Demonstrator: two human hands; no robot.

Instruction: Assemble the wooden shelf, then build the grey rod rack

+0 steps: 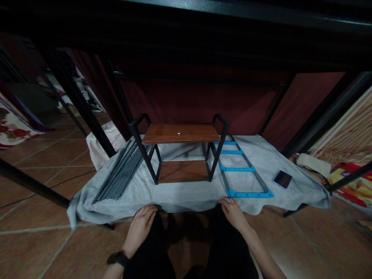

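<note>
A small two-tier shelf with brown wooden boards and a black metal frame stands upright in the middle of a grey blanket on the floor. My left hand rests flat on my left knee, fingers stretched toward the blanket's near edge. My right hand lies flat on my right knee, fingertips at the blanket's edge. Both hands hold nothing. A dark watch is on my left wrist.
A bundle of grey metal rods lies left of the shelf. A grey frame with blue crossbars lies to its right, with a phone beyond it. Black bed-frame legs stand around. Brown floor tiles lie on both sides.
</note>
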